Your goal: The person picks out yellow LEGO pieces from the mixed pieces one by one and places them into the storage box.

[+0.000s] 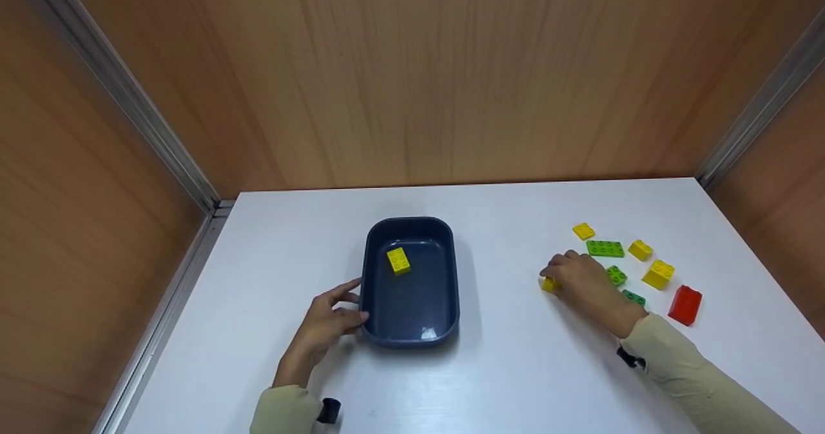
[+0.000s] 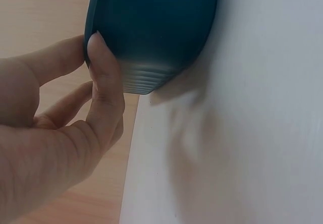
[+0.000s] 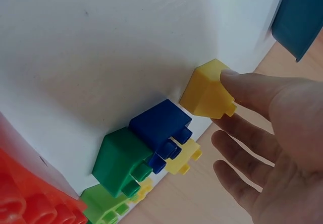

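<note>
A dark blue tray (image 1: 412,305) stands on the table, with a yellow building brick (image 1: 398,261) lying in its far half. My left hand (image 1: 329,321) holds the tray's left side, its thumb and a finger at the rim in the left wrist view. To the right, my right hand (image 1: 586,286) pinches a second yellow building brick (image 3: 204,90) between thumb and fingers, low at the table surface. Beside that brick in the right wrist view sit a blue brick (image 3: 160,125) and a green brick (image 3: 121,156). The blue one is hidden in the head view.
Around my right hand lie a light green brick (image 1: 605,248), a small yellow brick (image 1: 640,249), a larger yellow brick (image 1: 659,274) and a red brick (image 1: 685,305). Wooden panels (image 1: 412,79) border the white table (image 1: 515,369) at the back and sides.
</note>
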Motion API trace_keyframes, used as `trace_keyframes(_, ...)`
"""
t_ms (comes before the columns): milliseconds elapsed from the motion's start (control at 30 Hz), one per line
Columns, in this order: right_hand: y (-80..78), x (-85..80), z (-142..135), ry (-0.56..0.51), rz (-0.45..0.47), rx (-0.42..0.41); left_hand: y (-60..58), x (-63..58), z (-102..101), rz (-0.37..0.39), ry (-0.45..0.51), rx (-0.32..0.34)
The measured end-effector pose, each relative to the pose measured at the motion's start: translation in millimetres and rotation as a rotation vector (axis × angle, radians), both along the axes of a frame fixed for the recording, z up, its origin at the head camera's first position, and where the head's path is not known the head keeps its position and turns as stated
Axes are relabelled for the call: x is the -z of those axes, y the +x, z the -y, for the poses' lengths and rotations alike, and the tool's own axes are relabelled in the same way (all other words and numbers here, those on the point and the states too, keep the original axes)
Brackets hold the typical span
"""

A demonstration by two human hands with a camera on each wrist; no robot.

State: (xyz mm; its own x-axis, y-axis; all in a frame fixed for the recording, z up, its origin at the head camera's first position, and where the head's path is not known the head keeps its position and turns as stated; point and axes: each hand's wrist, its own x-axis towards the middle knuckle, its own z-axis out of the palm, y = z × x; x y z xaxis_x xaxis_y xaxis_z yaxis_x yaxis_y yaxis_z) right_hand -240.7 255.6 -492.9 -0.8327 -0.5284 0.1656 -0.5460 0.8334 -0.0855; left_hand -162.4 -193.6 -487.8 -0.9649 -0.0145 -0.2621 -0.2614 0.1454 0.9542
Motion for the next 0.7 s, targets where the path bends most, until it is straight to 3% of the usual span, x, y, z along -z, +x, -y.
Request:
trace_keyframes(300,0.2,-5.2,1,-0.009,-0.002,0.001,0.5,0.4,0,-0.007,0.01,0.008)
trace_keyframes(700,-1.7,-24.9,12,-0.002,-0.056,-0.032,-0.7,-0.8,0,0.002,0.014,0.005)
